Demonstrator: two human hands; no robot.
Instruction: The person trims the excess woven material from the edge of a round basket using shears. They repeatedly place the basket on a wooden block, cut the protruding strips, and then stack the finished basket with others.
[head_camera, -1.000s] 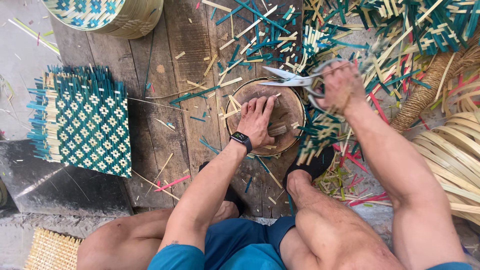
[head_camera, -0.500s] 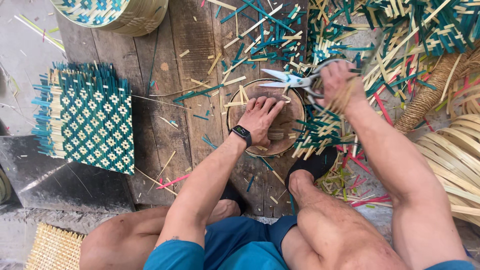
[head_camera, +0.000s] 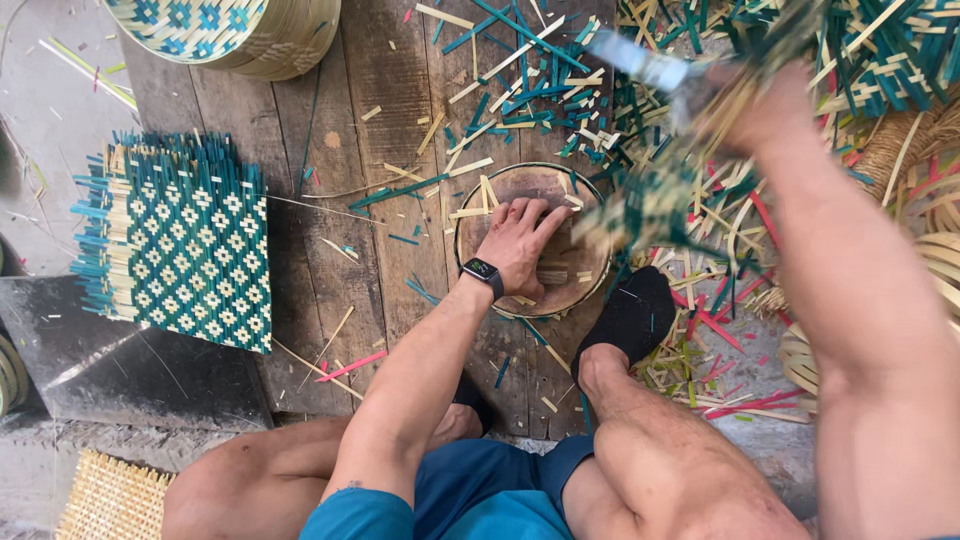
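A wooden plank surface (head_camera: 390, 150) fills the middle of the view, littered with teal and pale cane offcuts. To the left lies a flat woven mat (head_camera: 195, 245) in a teal-and-cream diamond pattern, its loose strip ends bristling along the edges. At the top left sits the rim of a woven basket (head_camera: 235, 30) in the same colours, and a heap of cut strips (head_camera: 880, 60) crowds the upper right.

Near the centre rests a round wooden form (head_camera: 575, 285) – the left hand (head_camera: 522, 245) lies on top of it, fingers spread and palm pressed flat, a dark watch (head_camera: 483, 273) on the wrist. Just below and right of the form, a black-shod foot (head_camera: 632, 318) is planted among the scraps.

The right hand (head_camera: 765, 110) is raised above the strips, blurred; it appears closed around scissors (head_camera: 650, 68) – only their pale blades show clearly.
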